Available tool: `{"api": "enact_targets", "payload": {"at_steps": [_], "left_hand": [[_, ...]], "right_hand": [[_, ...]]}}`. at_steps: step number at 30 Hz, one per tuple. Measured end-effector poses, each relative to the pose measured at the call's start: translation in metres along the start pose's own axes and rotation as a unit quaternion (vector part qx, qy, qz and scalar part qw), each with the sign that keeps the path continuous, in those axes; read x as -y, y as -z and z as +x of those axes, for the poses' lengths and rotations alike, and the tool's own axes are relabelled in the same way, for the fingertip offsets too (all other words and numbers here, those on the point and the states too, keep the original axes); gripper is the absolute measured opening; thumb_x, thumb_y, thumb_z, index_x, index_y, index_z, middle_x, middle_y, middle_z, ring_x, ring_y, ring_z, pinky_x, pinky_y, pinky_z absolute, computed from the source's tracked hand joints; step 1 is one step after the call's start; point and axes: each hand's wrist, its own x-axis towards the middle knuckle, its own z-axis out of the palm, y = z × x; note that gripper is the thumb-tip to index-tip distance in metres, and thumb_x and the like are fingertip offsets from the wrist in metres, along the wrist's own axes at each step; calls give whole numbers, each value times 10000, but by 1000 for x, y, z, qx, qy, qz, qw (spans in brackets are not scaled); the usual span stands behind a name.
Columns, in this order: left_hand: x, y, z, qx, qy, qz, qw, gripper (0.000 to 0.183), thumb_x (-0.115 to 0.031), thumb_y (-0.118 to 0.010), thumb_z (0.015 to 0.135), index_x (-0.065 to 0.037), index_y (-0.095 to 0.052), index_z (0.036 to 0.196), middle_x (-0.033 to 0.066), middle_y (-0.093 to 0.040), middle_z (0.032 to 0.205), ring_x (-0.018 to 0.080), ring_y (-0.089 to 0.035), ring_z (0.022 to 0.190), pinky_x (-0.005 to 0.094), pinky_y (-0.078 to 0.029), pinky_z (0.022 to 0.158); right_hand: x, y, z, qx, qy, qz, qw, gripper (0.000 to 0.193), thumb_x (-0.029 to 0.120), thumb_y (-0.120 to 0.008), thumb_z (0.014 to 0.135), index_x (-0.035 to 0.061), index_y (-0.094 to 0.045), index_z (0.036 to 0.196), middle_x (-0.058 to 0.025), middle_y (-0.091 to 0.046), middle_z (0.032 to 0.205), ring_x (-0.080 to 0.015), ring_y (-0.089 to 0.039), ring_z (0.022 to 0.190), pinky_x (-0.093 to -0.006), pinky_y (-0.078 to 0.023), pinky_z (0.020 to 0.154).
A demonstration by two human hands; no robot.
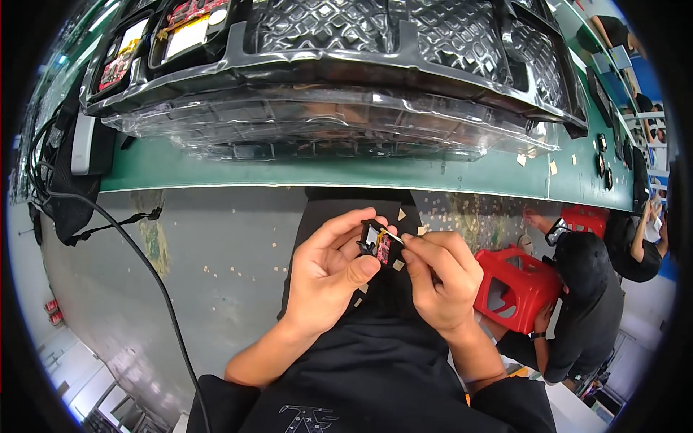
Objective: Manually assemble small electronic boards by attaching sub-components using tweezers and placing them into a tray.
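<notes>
The far side of what I held was hard to see: the fingers of my left hand point(325, 268) curled behind it and hid its back. The fingertips of my right hand point(446, 278) covered one end of a thin, pale, straight sliver point(394, 237), and I could not tell what it was made of. At 12 o'clock, the upper edge of the view cut off a glossy black moulded plastic tray point(317, 63).

The small black plastic housing point(378, 244) stood tilted, its inner side showing. Toward its 4 o'clock sat a red circuit board point(383, 252) with tiny pale specks; a yellow piece point(382, 234) lay toward 1 o'clock, and a smooth greyish-white patch toward 11. The finest parts blurred together.

The housing was between my hands, at 2 o'clock from my left palm, gripped between that thumb and fingers. From my right hand it lay at 10 o'clock. That hand's thumb and forefinger were pinched together on the sliver, which slanted toward 10 o'clock, over the housing's edge.
</notes>
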Motion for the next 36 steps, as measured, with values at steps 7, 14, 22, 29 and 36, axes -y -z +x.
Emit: {"api": "enact_targets", "payload": {"at_steps": [7,14,22,29,36], "left_hand": [[-2,4,-4,-22,26,-29,999,585,-127,-743,920,45,-469,1407,161,-556,1366,281,-585,1253,408,-507,1064],[-3,5,-2,-18,22,11,1000,596,-195,-734,936,32,-471,1421,155,-541,1399,313,-593,1261,439,-522,1058],[-3,3,0,-8,22,16,1000,605,-200,-743,928,35,-476,1416,154,-543,1396,311,-598,1251,435,-524,1052],[0,3,-2,-17,31,9,999,608,-202,-745,926,36,-475,1416,155,-537,1399,315,-590,1262,438,-519,1058],[1,3,-1,-14,13,14,1000,617,-174,-752,917,57,-468,1413,159,-537,1390,329,-584,1269,436,-515,1062]], "right_hand": [[-2,-8,-1,-19,29,3,999,269,-86,-784,728,7,-721,972,-80,-638,842,-207,-620,618,-314,-491,515],[-6,-6,-1,-17,50,-35,998,273,-84,-792,713,12,-728,961,-75,-635,843,-196,-616,605,-307,-483,502],[0,-3,-1,-15,3,-31,999,288,-63,-794,703,27,-737,971,-66,-636,842,-182,-624,608,-302,-482,497],[-7,-5,-1,-17,34,-31,999,286,-75,-787,708,23,-736,972,-68,-647,845,-182,-629,612,-294,-488,505],[-4,-6,-2,-27,27,-7,999,280,-89,-784,712,12,-731,967,-71,-653,842,-186,-629,605,-300,-488,500]]}}
